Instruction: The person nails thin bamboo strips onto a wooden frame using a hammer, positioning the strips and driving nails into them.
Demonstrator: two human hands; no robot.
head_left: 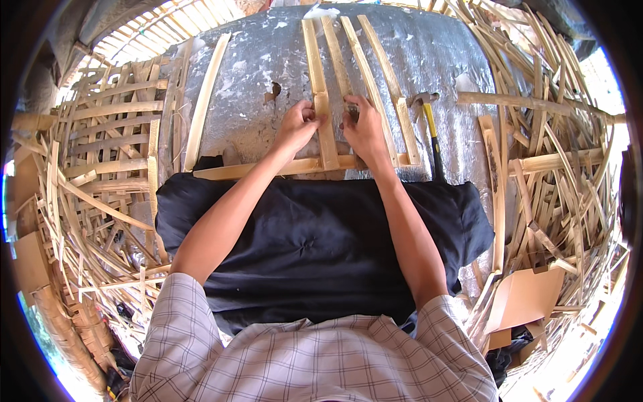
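Note:
My left hand (299,126) is closed at the left edge of a pale bamboo strip (320,100), its thumb tip over the wood. Just to the right, the fingers of my right hand (366,128) curl around a second bamboo strip (335,57), covering part of it. Two more lengthwise strips (362,60) (388,63) lie right of these. Their near ends meet a crosswise bamboo strip (254,169) in front of my lap. Whether a small item sits between my fingertips is hidden.
A hammer (430,127) with a yellow and black handle lies to the right. A single strip (207,100) lies left on the silvery sheet (251,74). Bamboo lattice (114,127) stands left, a heap of bamboo pieces (556,174) right. Black cloth (315,248) covers my lap; torn cardboard (522,298) lies lower right.

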